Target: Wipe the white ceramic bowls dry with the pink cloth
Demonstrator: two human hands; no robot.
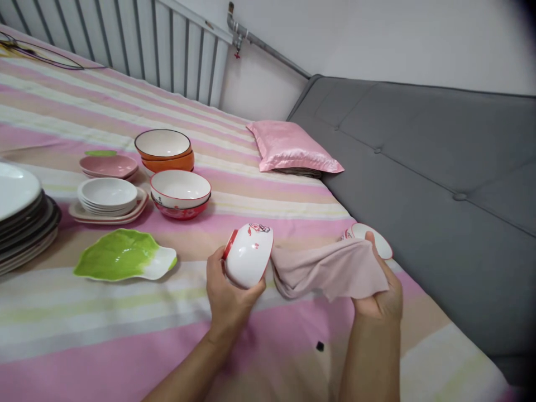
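Note:
My left hand (226,293) is closed around a small white bowl (248,254) with a red rim and a flower print, tipped on its side above the striped bedsheet. My right hand (383,298) grips a pale pink cloth (333,268) that stretches from the bowl's mouth across to that hand. Just behind the right hand, another white bowl with a red rim (379,239) lies on the sheet, partly hidden by the cloth and fingers.
On the sheet to the left: a green leaf-shaped dish (121,255), stacked red-and-white bowls (181,192), orange bowls (164,148), small white dishes on a tray (108,195), a pink plate (109,165), a plate stack (20,218). A pink pillow (291,146) and grey padded headboard (439,184) lie right.

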